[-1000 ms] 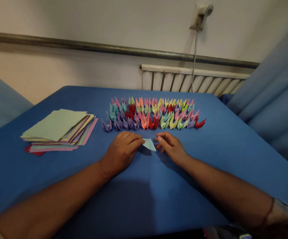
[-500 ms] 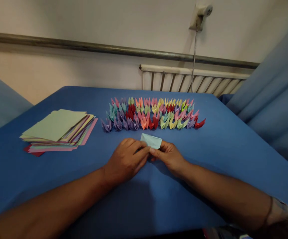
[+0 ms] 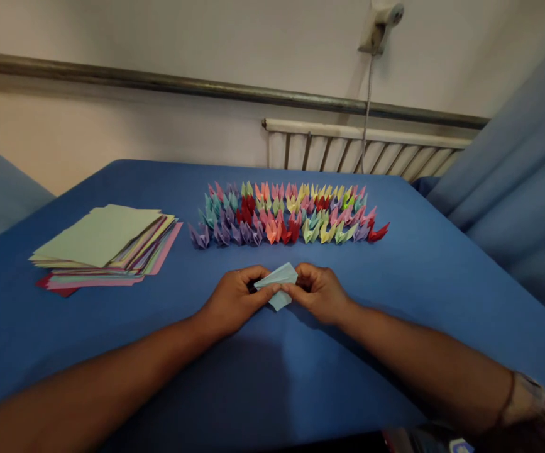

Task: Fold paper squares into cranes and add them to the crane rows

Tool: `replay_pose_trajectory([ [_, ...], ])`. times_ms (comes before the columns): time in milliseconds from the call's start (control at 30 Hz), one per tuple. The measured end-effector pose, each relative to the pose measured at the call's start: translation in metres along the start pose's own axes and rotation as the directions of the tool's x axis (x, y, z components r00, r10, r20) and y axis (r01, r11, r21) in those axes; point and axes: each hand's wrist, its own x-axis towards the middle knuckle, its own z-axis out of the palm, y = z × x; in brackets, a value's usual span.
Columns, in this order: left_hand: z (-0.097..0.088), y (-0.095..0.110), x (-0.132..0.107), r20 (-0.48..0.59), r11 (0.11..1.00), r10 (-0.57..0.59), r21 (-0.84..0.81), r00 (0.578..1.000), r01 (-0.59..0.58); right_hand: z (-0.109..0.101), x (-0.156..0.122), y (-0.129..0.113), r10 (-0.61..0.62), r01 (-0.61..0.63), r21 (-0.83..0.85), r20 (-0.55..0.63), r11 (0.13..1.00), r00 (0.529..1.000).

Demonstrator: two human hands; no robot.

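Note:
A small pale-blue piece of folded origami paper (image 3: 281, 277) is held between my two hands, just above the blue table. My left hand (image 3: 237, 292) pinches its left side, with the thumb lying on the near face. From the other side my right hand (image 3: 322, 292) grips it, its thumb tip close to the left thumb at the paper's middle. One corner of the paper points down below the thumbs. The fingers behind the paper are partly hidden. Beyond the hands stand several rows of folded paper cranes (image 3: 275, 229) in many colours.
A loose stack of coloured paper sheets (image 3: 97, 236) lies on the left of the blue tablecloth (image 3: 347, 377). Behind the table are a radiator (image 3: 338, 148), a metal pipe (image 3: 182, 85) and a wall socket (image 3: 378, 31) with a cord. A blue curtain (image 3: 522, 163) hangs at the right.
The folded paper has been turned, and its shape now shows a corner pointing down. My left hand has shifted from fingers over its edge to a thumb-front pinch. The view has tilted slightly.

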Motion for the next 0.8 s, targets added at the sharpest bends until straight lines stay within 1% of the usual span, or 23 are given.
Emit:
replay_pose_trajectory([
  [67,0.0033,0.0015,-0.0002,-0.002,0.985,-0.095,-0.147,0.995,0.094,0.0006,0.0015,-0.0019,0.017,-0.013,0.092,-0.046,0.996,0.999],
  [133,0.0054,0.0029,-0.0008,0.025,0.959,-0.153,-0.236,0.988,0.154,0.0013,0.0027,-0.0035,0.025,-0.012,0.174,-0.072,0.985,0.997],
  [200,0.0063,0.0041,-0.0013,0.037,0.946,-0.184,-0.265,0.982,0.187,0.0020,0.0026,-0.0046,0.028,-0.015,0.222,-0.059,0.975,0.998],
  [267,0.0062,0.0051,-0.0017,0.015,0.944,-0.196,-0.266,0.980,0.193,0.0026,0.0014,-0.0052,0.039,-0.039,0.240,0.003,0.970,0.999],
  [367,0.0053,0.0061,-0.0017,0.000,0.941,-0.195,-0.283,0.981,0.187,0.0026,-0.0007,-0.0061,0.074,-0.093,0.230,0.091,0.969,0.993],
  [500,0.0055,0.0053,-0.0012,0.075,0.924,-0.172,-0.334,0.982,0.188,0.0007,-0.0018,-0.0080,0.076,-0.101,0.208,0.123,0.973,0.989],
  [567,0.0063,0.0037,-0.0016,0.085,0.926,-0.154,-0.334,0.984,0.174,0.0005,-0.0028,-0.0086,0.069,-0.095,0.170,0.155,0.981,0.986],
  [700,0.0073,0.0023,-0.0035,0.047,0.951,-0.145,-0.268,0.988,0.152,0.0034,-0.0061,-0.0080,0.033,-0.042,0.042,0.195,0.998,0.980],
  [800,0.0053,0.0041,-0.0037,0.000,0.961,-0.160,-0.228,0.987,0.156,0.0055,-0.0068,-0.0078,0.041,-0.053,0.063,0.179,0.997,0.983],
])
